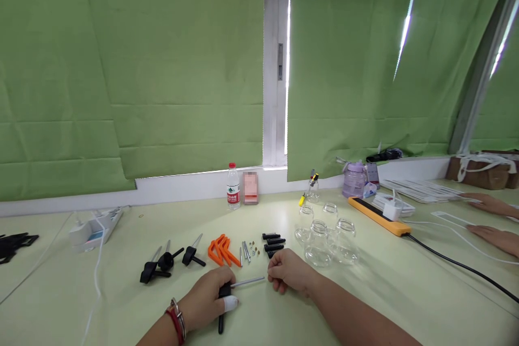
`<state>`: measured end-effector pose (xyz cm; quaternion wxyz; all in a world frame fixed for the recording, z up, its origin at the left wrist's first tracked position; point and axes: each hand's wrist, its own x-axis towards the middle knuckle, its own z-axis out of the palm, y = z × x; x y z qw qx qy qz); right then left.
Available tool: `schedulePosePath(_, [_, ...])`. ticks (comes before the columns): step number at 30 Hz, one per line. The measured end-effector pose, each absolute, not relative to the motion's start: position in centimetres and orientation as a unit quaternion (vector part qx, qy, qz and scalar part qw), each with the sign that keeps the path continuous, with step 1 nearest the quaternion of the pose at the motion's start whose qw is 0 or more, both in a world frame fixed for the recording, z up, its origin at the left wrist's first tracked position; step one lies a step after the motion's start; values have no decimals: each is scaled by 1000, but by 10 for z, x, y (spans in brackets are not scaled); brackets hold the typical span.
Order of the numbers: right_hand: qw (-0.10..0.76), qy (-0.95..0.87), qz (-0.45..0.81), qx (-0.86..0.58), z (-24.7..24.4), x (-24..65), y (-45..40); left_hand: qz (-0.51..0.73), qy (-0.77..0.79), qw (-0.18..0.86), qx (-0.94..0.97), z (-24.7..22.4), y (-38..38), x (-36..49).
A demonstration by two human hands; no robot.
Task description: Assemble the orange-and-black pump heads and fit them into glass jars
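Left hand (206, 297): fingers wrapped round the black piece (224, 293), white-wrapped thumb on the near side. Right hand (294, 270): thumb and index look pressed together, just off the free end of the metal rod (249, 281). Can't tell from here if something tiny is pinched between them.

Doing it well, my read: left is the clamp, right does the fine work. Firm grip on the black body so the rod can't roll or swing. Bring the fingertips in along the rod's axis; from the side they'd likely nudge the tip off line. Side of the right hand down on the table (275, 324) would steady the pinch. If there's a small part in there, stay low so a drop doesn't travel.

Position: black body is inside the left grip, black stem (221, 325) poking out toward the person. Rod leaves that grip to the right, aimed at the right fingertips. Looks like a slight gap; wouldn't swear to no contact.

Further out: small brass-coloured bits (255, 249) and screws (246, 252) past the hands, orange hooks (224, 253) left of those, black ribbed plugs (275, 241) just beyond the right hand. Three similar black parts (165, 261) lie left of the orange; glass jars (319, 251) stand to the right.
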<state>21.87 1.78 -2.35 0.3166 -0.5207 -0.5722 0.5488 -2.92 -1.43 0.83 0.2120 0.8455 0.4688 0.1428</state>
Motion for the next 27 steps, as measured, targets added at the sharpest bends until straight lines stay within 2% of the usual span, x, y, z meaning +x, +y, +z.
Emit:
schedulePosePath(3, [376, -515, 589, -497, -25, 216, 19, 151, 476, 220, 838, 6, -13, -29])
schedulePosePath(6, [395, -488, 616, -475, -27, 217, 19, 154, 470, 217, 841, 6, -13, -28])
schedulePosePath(12, [404, -498, 626, -444, -29, 220, 18, 167, 430, 188, 867, 11, -15, -26])
schedulePosePath(27, [394, -528, 573, -488, -19, 212, 6, 171, 424, 162, 874, 8, -15, -24])
